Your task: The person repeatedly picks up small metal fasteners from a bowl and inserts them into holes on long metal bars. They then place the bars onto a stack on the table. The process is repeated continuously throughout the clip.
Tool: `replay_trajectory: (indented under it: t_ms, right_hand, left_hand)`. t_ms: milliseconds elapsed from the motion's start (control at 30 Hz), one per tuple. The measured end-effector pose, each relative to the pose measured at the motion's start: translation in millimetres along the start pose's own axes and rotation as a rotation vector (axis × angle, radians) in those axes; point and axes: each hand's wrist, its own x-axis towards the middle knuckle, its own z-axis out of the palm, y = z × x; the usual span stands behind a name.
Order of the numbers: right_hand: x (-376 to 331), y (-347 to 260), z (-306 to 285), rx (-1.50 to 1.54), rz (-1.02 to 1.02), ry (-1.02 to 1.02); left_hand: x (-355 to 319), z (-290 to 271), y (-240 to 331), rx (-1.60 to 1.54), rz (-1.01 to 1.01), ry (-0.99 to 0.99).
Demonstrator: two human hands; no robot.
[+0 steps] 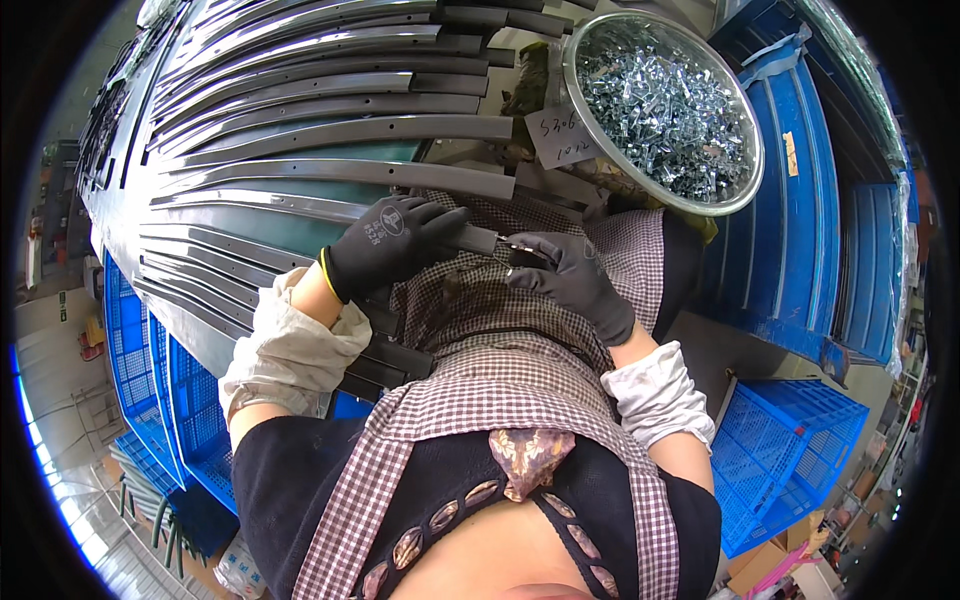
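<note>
My left hand [390,240], in a dark grey work glove, is closed around one of the long grey strips close to its end. That strip's end [478,239] sticks out past my fingers toward the right. My right hand [575,282], gloved alike, is closed at the same end on a small shiny metal piece [512,245]. The piece touches the strip's end; its exact shape is partly hidden by my fingers. Both hands are over my checked apron [470,310]. Many similar grey strips [340,132] lie side by side on the table beyond my left hand.
A round clear bowl [745,190] filled with small shiny metal clips [670,115] stands at the far right. A handwritten paper [562,138] lies beside it. Blue metal bins [785,200] stand on the right, with a blue plastic crate [790,455] nearer. More blue crates [195,400] are at left.
</note>
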Motion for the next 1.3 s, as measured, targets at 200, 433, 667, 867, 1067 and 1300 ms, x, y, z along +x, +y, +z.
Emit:
replay_trajectory:
  t_ms: [200, 433, 667, 867, 1067, 1300]
  right_hand:
    - [27.1, 12.0, -12.1, 0.146, 0.037, -0.161]
    - [28.9, 13.8, -12.5, -0.539, -0.002, -0.166]
    - [-31.2, -4.0, -24.8, -0.655, -0.033, 0.069]
    - [-20.1, -8.4, -19.3, -0.644, 0.075, -0.096]
    - [-21.3, 14.6, -33.9, -0.465, 0.055, -0.102]
    - [-7.6, -10.2, -21.3, -0.657, 0.019, -0.161]
  left_hand:
    - [1.5, 3.9, 9.3, -0.075, 0.002, -0.038]
    - [-1.4, 2.3, 3.3, -0.045, -0.016, -0.056]
    - [1.1, 6.2, 0.1, 0.009, 0.007, 0.028]
    - [-0.1, 1.4, 2.4, 0.036, 0.003, -0.014]
    - [-0.5, 0.8, 3.0, 0.008, -0.022, -0.056]
    - [-1.3, -1.0, 5.0, 0.005, -0.056, -0.109]
